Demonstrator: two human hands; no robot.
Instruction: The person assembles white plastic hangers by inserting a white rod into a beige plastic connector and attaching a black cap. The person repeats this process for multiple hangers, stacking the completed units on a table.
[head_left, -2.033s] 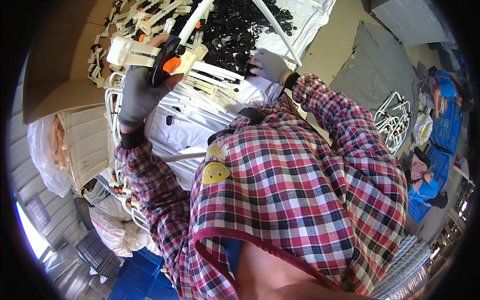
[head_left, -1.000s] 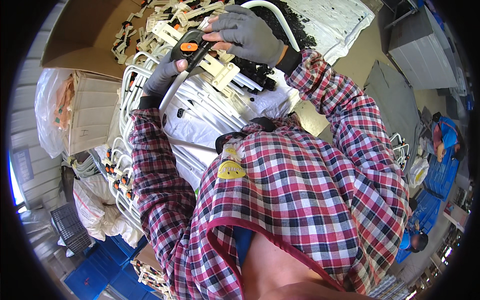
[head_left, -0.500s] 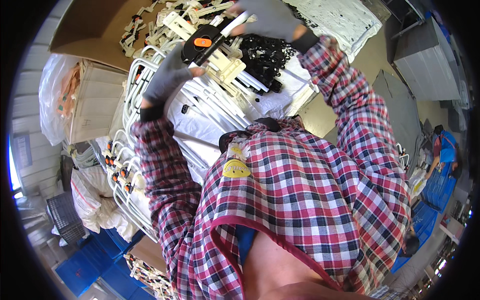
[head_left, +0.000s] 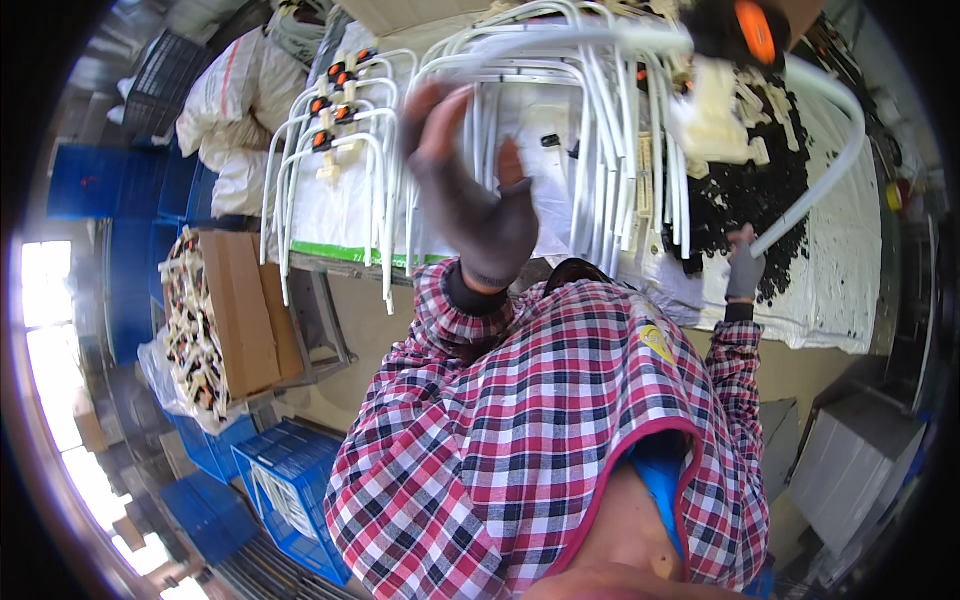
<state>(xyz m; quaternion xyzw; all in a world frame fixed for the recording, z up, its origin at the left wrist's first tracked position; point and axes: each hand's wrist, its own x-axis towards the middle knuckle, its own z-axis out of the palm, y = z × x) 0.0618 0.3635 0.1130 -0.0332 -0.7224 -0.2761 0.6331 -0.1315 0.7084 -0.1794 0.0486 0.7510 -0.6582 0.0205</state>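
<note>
A white bent tube is raised close in front of me at the upper right. It carries a black clamp with an orange button and a cream plastic bracket. My right hand, in a grey fingerless glove, is closed round the tube's lower right end. My left hand, gloved alike, is lifted at the upper middle, thumb and fingers apart. Its fingertips are smeared by motion near the tube's blurred left part; no grip on it shows. Behind lie several white U-shaped tubes on the table.
Small black parts are heaped at the table's right on a white sheet. Tubes with orange-and-black clamps stand at the left. Below them are a cardboard box of cream parts and blue crates. A grey box stands right.
My view has swung left along the table. My hands have moved apart: the right is down at the tube's end, the left is off the clamp. The clamped tube now hangs at the upper right.
</note>
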